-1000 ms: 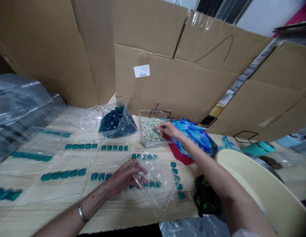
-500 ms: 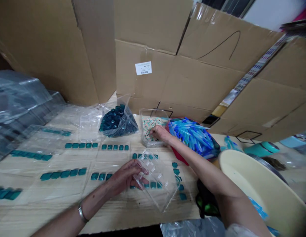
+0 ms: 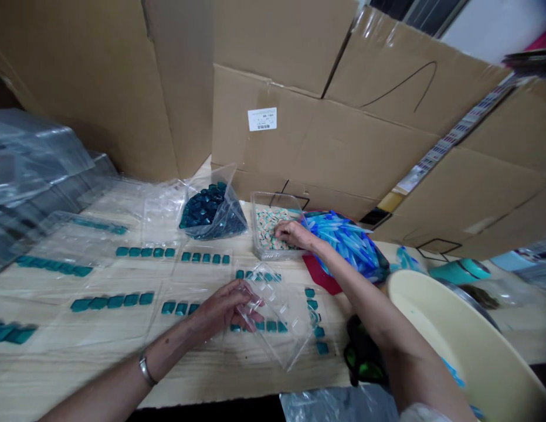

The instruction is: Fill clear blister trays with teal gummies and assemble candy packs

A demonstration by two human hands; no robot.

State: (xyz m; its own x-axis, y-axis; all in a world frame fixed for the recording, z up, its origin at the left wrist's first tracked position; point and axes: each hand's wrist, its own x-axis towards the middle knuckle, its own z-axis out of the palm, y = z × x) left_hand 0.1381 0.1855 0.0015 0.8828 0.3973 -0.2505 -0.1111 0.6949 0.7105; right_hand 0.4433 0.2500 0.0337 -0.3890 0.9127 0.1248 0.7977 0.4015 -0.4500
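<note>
My left hand (image 3: pixel 231 305) grips a clear plastic tray (image 3: pixel 284 331) by its left edge, tilted above the table. Small square shapes show along the tray. Further off, my right hand (image 3: pixel 294 233) reaches into a clear plastic box (image 3: pixel 273 255) of small pale and turquoise pieces (image 3: pixel 266 225). Its fingertips are pinched together among these pieces, and whatever lies between them is too small to make out. Under and around the held tray, teal square pieces (image 3: pixel 271 326) sit in rows in other clear trays (image 3: pixel 123 328).
A clear bag of dark teal pieces (image 3: pixel 206 211) stands left of the box. Blue pointed pieces (image 3: pixel 343 240) fill a red container (image 3: pixel 319 275) on the right. A cream basin (image 3: pixel 466 328) is at the near right, stacked plastic (image 3: pixel 39 176) at far left, and cardboard (image 3: pixel 299 140) behind.
The view has shifted slightly. My right hand has moved a little within the box, its fingers still pinched among the pieces. My left hand keeps the tray in nearly the same place.
</note>
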